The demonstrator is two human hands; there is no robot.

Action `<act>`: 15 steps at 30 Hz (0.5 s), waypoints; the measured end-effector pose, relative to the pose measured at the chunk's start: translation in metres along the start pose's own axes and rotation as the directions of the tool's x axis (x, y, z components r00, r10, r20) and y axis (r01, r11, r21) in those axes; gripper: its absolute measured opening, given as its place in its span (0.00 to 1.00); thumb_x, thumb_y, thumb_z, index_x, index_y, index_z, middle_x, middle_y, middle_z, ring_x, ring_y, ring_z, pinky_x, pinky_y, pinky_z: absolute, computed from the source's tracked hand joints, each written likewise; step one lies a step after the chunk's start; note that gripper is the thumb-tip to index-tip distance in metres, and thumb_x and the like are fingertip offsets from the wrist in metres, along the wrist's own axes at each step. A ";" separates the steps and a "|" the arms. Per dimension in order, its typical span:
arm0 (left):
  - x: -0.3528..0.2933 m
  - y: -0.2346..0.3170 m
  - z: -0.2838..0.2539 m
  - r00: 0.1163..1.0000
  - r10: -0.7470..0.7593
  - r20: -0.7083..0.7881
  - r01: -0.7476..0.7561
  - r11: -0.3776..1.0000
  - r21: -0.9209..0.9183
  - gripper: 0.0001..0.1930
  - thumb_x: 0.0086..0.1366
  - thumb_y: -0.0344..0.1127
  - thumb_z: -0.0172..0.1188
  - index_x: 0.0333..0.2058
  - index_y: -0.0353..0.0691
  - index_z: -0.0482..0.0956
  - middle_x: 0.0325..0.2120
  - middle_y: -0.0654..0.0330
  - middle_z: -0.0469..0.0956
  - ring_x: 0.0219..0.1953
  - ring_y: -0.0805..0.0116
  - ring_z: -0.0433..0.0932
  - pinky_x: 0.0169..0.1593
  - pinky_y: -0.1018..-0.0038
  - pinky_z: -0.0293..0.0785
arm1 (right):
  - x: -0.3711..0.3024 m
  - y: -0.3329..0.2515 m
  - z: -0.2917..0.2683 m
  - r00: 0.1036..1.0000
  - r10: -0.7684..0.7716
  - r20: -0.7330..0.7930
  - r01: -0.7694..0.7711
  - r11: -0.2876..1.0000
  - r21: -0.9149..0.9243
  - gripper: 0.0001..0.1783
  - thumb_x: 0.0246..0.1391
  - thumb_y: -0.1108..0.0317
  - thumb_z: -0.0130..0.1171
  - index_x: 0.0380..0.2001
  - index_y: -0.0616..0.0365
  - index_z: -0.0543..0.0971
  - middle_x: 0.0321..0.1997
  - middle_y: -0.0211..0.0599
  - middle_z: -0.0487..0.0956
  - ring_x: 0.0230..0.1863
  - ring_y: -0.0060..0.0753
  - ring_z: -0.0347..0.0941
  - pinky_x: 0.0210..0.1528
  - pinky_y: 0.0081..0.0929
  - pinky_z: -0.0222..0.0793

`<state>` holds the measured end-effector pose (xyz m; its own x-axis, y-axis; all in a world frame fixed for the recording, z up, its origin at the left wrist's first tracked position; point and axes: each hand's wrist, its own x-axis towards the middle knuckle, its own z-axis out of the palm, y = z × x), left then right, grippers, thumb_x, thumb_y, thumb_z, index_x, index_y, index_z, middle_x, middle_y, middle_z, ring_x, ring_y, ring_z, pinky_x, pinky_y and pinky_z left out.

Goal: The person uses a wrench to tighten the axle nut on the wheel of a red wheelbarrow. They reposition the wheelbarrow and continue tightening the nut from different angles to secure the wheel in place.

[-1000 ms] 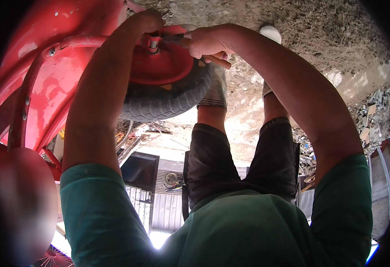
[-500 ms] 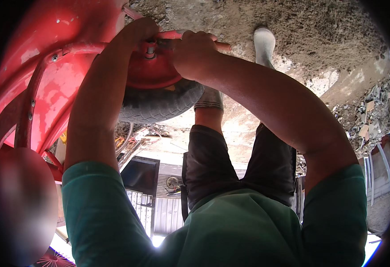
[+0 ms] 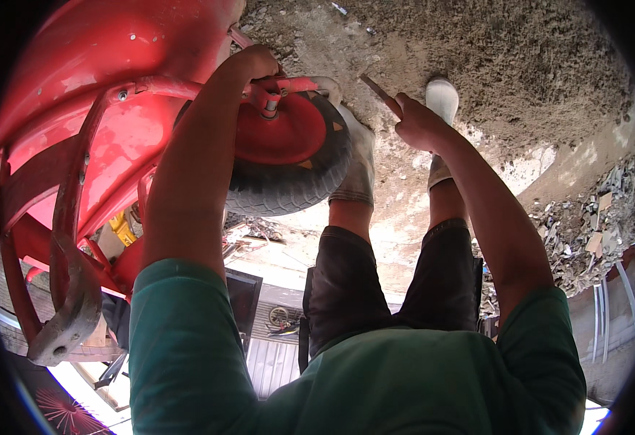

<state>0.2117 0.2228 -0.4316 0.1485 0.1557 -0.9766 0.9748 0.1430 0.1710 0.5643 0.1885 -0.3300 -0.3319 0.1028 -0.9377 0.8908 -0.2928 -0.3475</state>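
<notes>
A red wheelbarrow (image 3: 151, 43) lies tipped over on the left, its tubular frame (image 3: 78, 156) facing me. At its front end sits a wheel with a black tyre (image 3: 288, 190) and a red hub (image 3: 292, 134). My left hand (image 3: 258, 62) is closed around the red frame beside the axle bolt, its fingers partly hidden. Apart from the wheel, over the ground to its right, my right hand (image 3: 422, 125) grips a thin, straight, dark bar-like tool (image 3: 381, 94). The tool points up and left.
My white boot (image 3: 442, 100) stands to the right of the wheel, and my other boot is partly behind the tyre. Rubble (image 3: 596, 225) is heaped at the right. A yellow object (image 3: 122, 228) shows behind the frame.
My right hand has moved away from the wheel, to the right and down, carrying the tool. The wheel now appears farther right and lower; my left hand remains at the frame.
</notes>
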 end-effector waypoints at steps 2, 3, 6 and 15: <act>-0.003 0.007 -0.002 0.989 -0.139 0.054 0.145 0.977 -0.157 0.12 0.54 0.36 0.59 0.37 0.44 0.84 0.36 0.55 0.82 0.34 0.62 0.80 0.36 0.67 0.74 | 0.002 0.018 0.008 1.000 -0.006 -0.024 0.007 0.999 0.031 0.20 0.50 0.75 0.49 0.47 0.63 0.62 0.37 0.57 0.75 0.41 0.53 0.75 0.39 0.44 0.67; -0.005 0.006 -0.002 0.976 -0.194 0.096 0.212 0.946 -0.244 0.12 0.54 0.36 0.59 0.37 0.44 0.84 0.35 0.56 0.82 0.33 0.64 0.79 0.35 0.67 0.74 | 0.001 0.020 0.009 0.999 -0.015 -0.036 0.017 0.999 0.045 0.19 0.50 0.75 0.49 0.47 0.63 0.62 0.37 0.56 0.74 0.41 0.53 0.75 0.39 0.44 0.67; -0.010 0.009 -0.009 0.959 -0.236 0.160 0.275 0.910 -0.309 0.13 0.52 0.26 0.58 0.37 0.40 0.83 0.35 0.57 0.81 0.34 0.67 0.78 0.37 0.68 0.74 | 0.000 0.027 0.015 0.999 -0.004 -0.035 0.007 0.996 0.089 0.19 0.49 0.75 0.50 0.46 0.62 0.63 0.37 0.56 0.74 0.42 0.54 0.74 0.42 0.44 0.66; -0.014 0.014 -0.010 0.945 -0.271 0.185 0.325 0.849 -0.416 0.09 0.50 0.26 0.59 0.32 0.38 0.82 0.29 0.59 0.79 0.31 0.66 0.76 0.36 0.68 0.73 | 0.009 0.055 0.031 0.997 -0.019 -0.077 0.026 0.995 0.093 0.19 0.49 0.73 0.50 0.46 0.60 0.63 0.39 0.59 0.74 0.43 0.57 0.73 0.43 0.45 0.66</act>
<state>0.2218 0.2325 -0.4143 -0.0934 -0.0722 -0.9930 0.8067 0.5791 -0.1180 0.6005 0.1439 -0.3573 -0.3237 0.1812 -0.9287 0.8492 -0.3772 -0.3696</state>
